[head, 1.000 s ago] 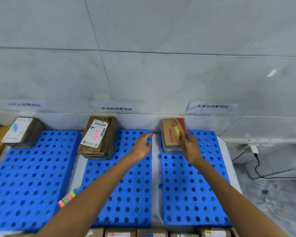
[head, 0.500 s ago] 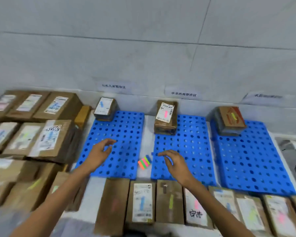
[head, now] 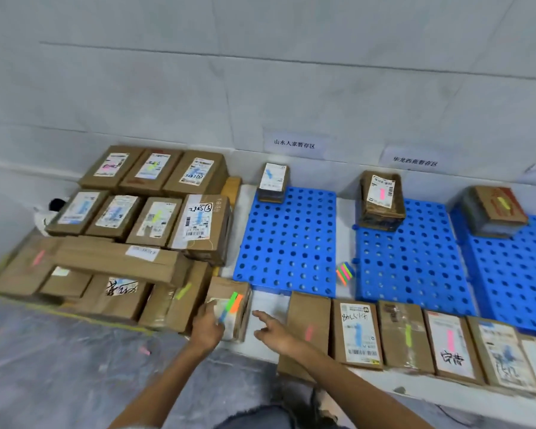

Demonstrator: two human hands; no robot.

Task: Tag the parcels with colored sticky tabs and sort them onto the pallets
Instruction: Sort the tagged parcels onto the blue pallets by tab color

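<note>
While the left hand (head: 208, 328) curls over a tabbed parcel (head: 231, 308) on the white platform (head: 268, 305), just off the near-left corner of the left blue pallet (head: 287, 239), the right hand (head: 274, 331) hovers beside it, fingers spread and holding nothing. Sticky tabs (head: 344, 273) lie between two pallets.

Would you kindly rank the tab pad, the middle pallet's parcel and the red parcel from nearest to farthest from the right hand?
1. Tab pad, just ahead and right of the right hand.
2. Middle pallet's parcel, by the wall.
3. Red parcel, far right.
</note>
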